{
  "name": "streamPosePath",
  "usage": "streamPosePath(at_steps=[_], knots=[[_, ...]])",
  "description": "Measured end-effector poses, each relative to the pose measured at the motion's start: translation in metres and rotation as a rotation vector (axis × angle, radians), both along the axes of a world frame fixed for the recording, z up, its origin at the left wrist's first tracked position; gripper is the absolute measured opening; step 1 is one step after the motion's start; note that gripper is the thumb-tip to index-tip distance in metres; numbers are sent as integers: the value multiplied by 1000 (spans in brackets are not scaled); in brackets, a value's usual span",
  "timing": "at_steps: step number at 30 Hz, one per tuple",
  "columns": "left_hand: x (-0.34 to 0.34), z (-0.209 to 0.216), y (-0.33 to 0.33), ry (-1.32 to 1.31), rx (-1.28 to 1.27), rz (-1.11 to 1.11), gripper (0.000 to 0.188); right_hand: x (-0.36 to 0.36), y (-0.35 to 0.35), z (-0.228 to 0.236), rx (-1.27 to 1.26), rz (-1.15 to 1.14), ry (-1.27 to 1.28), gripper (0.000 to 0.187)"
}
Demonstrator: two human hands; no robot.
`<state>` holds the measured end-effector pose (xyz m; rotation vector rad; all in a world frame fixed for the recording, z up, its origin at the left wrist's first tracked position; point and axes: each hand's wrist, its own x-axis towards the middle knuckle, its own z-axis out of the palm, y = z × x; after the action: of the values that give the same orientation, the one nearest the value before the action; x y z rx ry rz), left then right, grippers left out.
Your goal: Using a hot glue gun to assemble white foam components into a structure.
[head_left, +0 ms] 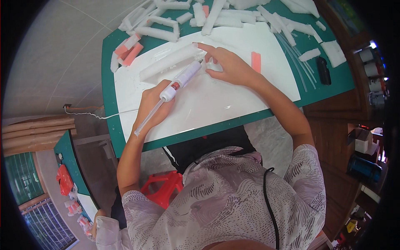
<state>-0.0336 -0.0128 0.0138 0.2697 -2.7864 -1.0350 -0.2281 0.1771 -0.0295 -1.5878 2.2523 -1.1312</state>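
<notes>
My left hand [156,100] is closed around a white hot glue gun [186,77], whose nozzle points up and right toward my right hand. A clear glue stick [149,117] juts from the gun's back end over my left wrist. Beyond the gun a long white foam strip [168,62] lies slanted on the white board [204,112]. My right hand [233,66] grips white foam by the strip's right end, index finger on the tip and thumb lower down. A short white foam piece [213,65] shows between these fingers, partly hidden by them.
White foam offcuts [233,18] pile along the far edge of the green table [196,136]. Pink foam blocks [129,50] sit at the left, a pink strip [256,62] at right. Clear glue sticks [298,60] and a black object [323,71] lie farther right. A white cord [114,114] crosses the left edge.
</notes>
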Motion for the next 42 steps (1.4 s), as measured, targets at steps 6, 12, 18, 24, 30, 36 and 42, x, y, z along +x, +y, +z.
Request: streamPosePath(at_steps=[6,12,18,24,30,36,42], knots=[[0,-2,-1,-28,-16,11,16,0,0,0,3,0,-6,74],[0,-2,-2,-13,-16,0,15,0,0,0,6,0,-8,73],[0,-3,-2,-44,-50,8,14,0,0,1,16,2,-4,73],[1,5,2,-106,-41,6,17,0,1,-1,19,-5,-4,73],[6,4,4,-33,-20,-2,13,0,0,-1,21,-11,3,73],[9,4,5,-33,-9,3,13,0,-1,-1,27,-16,12,74],[12,6,5,-56,-23,2,13,1,-1,-1,33,-15,6,73]])
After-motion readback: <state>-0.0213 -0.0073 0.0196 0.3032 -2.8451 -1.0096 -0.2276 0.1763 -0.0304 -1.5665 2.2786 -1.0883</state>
